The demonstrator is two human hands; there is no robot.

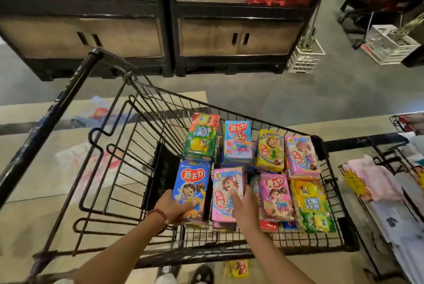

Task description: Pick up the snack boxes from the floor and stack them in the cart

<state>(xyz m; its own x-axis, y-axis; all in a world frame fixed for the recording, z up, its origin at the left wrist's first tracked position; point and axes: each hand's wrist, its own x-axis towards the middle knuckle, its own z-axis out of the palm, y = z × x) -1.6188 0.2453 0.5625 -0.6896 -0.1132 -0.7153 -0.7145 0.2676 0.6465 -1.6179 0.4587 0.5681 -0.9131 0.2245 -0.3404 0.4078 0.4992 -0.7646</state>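
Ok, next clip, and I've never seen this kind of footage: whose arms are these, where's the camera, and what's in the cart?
The camera sits on a person's head, looking down, so the arms are their own. A black wire shopping cart holds colourful snack boxes in rows. The left hand, wearing a red bead bracelet, grips a blue snack box. The right hand rests its fingers on a pink snack box beside it. One yellow packet lies on the floor by the person's shoes.

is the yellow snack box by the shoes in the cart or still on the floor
Still on the floor: the yellow snack box lies outside the cart, below its near rim, beside the shoes.
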